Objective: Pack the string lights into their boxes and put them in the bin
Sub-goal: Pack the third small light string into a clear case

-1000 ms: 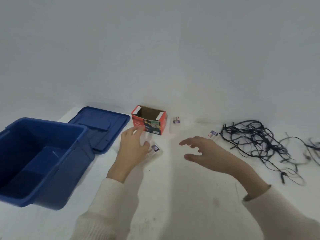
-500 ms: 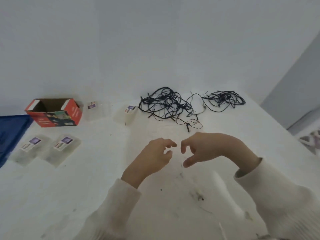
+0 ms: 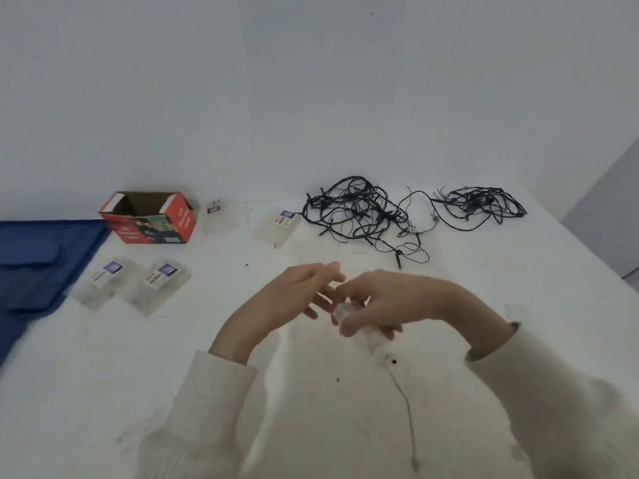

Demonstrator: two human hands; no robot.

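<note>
Gathering is in hand: right hand (image 3: 397,302) pinches, it seems, a clear bulb (image 3: 342,311) on a wire (image 3: 403,392); left hand (image 3: 294,295) keeps fingers straight. Next: coil it for boxes (image 3: 162,281) at 9 o'clock.

The white, scuffed counter (image 3: 173,375) carries a blue bin lid (image 3: 38,257) at its left edge, with an open red cardboard box (image 3: 152,224) just beside it. Four clear labelled plastic boxes (image 3: 162,281) lie nearby. Two tangles of black string lights (image 3: 359,212) lie at the back right, and a pale wire (image 3: 404,402) at the front.
</note>
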